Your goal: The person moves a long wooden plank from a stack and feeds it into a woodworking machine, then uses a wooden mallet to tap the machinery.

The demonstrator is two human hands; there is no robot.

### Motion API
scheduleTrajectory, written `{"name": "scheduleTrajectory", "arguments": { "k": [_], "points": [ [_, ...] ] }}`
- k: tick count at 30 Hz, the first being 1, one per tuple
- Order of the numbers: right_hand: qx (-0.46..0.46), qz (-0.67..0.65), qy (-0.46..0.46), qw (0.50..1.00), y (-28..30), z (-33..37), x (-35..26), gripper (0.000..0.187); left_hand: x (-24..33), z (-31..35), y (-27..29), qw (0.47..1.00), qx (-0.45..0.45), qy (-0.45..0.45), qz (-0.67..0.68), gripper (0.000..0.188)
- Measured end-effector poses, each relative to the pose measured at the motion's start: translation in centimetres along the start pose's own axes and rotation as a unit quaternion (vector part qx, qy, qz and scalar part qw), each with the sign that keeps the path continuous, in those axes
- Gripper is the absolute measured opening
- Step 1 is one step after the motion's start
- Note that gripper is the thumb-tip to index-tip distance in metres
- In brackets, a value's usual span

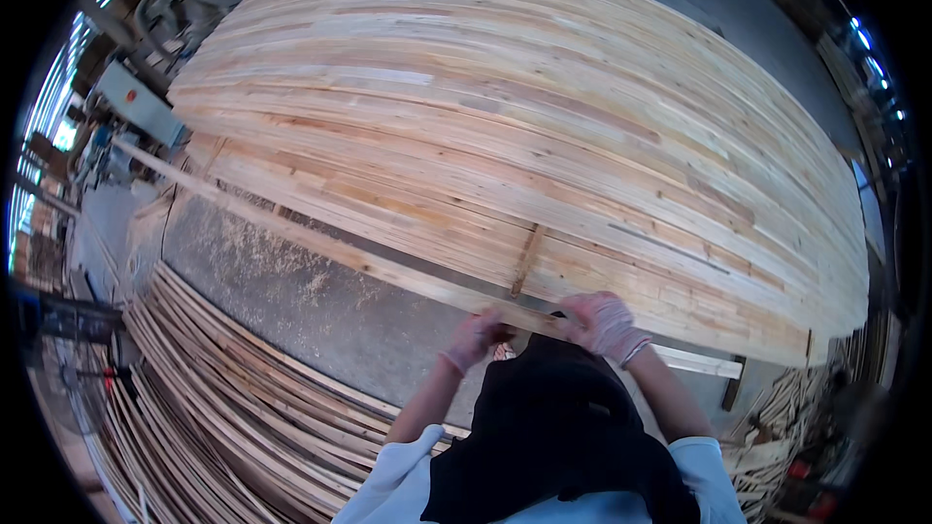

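Observation:
A long, narrow wooden strip [335,248] runs slantwise from the far left to in front of my body. My left hand [473,340], in a pale thin glove, is closed on the strip from its near side. Farther right, my right hand [604,324], gloved too, grips the strip with its fingers bent over it. Just beyond lies a broad layer of pale wooden boards [485,116], set edge to edge. A short wooden crosspiece [528,259] shows at the layer's near edge, close to my hands.
At lower left a big stack of long wooden strips [233,388] lies alongside me. Sawdust and shavings [282,257] cover part of the grey floor. A pale control box [139,103] with a red button stands at far left. Scrap strips [777,427] are heaped at lower right.

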State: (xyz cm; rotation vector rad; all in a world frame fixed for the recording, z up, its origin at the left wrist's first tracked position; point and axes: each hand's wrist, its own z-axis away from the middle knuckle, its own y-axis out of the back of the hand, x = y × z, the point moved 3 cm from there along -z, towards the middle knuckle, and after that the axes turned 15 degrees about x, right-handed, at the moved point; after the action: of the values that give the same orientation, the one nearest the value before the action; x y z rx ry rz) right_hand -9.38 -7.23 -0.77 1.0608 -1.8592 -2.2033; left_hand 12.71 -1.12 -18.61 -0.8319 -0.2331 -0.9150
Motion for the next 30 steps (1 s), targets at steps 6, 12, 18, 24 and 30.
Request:
{"name": "scheduleTrajectory", "arguments": {
  "k": [6, 12, 18, 24, 30],
  "points": [
    [-0.085, 0.145, -0.286, 0.943, 1.5, 13.4, 14.4, 0.052, 8.7, 3.3, 4.8, 0.974, 0.172, -0.1, 0.113, 0.029],
    [-0.011, -0.061, -0.38, 0.923, 3.6, 14.4, 12.3, 0.053, 11.4, 3.4, 6.9, 0.912, 0.133, -0.242, 0.304, 0.039],
    [-0.052, -0.1, -0.252, 0.961, -4.0, 5.0, 7.6, 0.05, 1.2, 0.9, 2.2, 0.998, -0.057, 0.03, 0.021, 0.045],
    [-0.033, -0.12, -0.092, 0.988, -2.3, -0.4, 1.2, 0.048, -1.7, 2.2, -5.7, 0.996, -0.045, 0.069, -0.039, 0.044],
    [0.03, -0.193, -0.198, 0.961, -5.1, 3.8, 9.5, 0.045, 1.4, -1.1, 1.3, 0.999, 0.023, 0.001, 0.029, 0.04]
  ]
}}
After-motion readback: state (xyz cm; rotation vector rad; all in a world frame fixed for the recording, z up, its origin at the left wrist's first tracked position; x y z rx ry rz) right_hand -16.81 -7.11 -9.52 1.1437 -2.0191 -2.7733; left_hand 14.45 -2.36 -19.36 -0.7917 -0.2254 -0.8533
